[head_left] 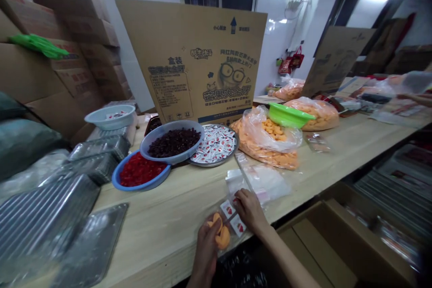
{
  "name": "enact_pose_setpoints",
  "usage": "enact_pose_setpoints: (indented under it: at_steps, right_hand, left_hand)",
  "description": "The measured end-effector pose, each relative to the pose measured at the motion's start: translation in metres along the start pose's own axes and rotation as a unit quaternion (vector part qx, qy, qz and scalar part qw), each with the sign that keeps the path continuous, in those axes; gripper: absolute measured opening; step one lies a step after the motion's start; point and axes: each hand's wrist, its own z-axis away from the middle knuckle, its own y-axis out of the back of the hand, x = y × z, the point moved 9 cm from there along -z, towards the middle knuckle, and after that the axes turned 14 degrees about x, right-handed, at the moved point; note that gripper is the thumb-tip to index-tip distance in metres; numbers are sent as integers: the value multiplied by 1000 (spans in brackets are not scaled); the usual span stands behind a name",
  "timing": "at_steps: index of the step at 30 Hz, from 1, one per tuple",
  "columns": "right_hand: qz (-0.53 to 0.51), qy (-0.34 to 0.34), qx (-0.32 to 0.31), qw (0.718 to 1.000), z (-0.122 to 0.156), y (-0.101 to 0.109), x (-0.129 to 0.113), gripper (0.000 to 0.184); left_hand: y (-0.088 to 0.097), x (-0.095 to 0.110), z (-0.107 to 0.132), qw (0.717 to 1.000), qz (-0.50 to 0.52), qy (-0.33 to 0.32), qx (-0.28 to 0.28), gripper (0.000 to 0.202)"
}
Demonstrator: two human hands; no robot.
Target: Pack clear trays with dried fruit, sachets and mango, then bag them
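Observation:
At the front edge of the table, my left hand [205, 243] is closed on a small clear plastic bag [232, 246]. Orange curved pieces [222, 237] and two white sachets with a red print [239, 226] show in or under its film. My right hand [250, 211] pinches the far edge of the same bag, close to the sachets; its fingertips hide the exact spot. Just beyond it lies a pile of flat clear bags [266, 182]. A large bag of orange pieces [286, 158] sits behind that pile.
Left of centre stand a blue bowl of red pieces [140, 171], a bowl of dark pieces [175, 141] and a tray of sachets [214, 146]. A cardboard panel [199, 67] rises behind. Clear plastic trays [47, 216] are stacked left; an open carton [324, 243] is below right.

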Motion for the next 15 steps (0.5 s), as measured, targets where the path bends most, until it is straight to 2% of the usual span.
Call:
enact_pose_setpoints:
  at_steps: [4, 8, 11, 15]
  right_hand:
    - [32, -27, 3, 999, 15, 26, 19, 22]
    - [26, -37, -14, 999, 29, 45, 19, 14]
    - [17, -54, -47, 997, 34, 44, 3, 17]
    - [-34, -53, -79, 995, 38, 29, -38, 19]
  left_hand:
    - [7, -4, -6, 999, 5, 23, 32, 54]
    - [9, -1, -2, 997, 8, 30, 76, 58]
    - [1, -1, 5, 997, 7, 25, 72, 56]
    - [-12, 3, 16, 999, -14, -12, 37, 46]
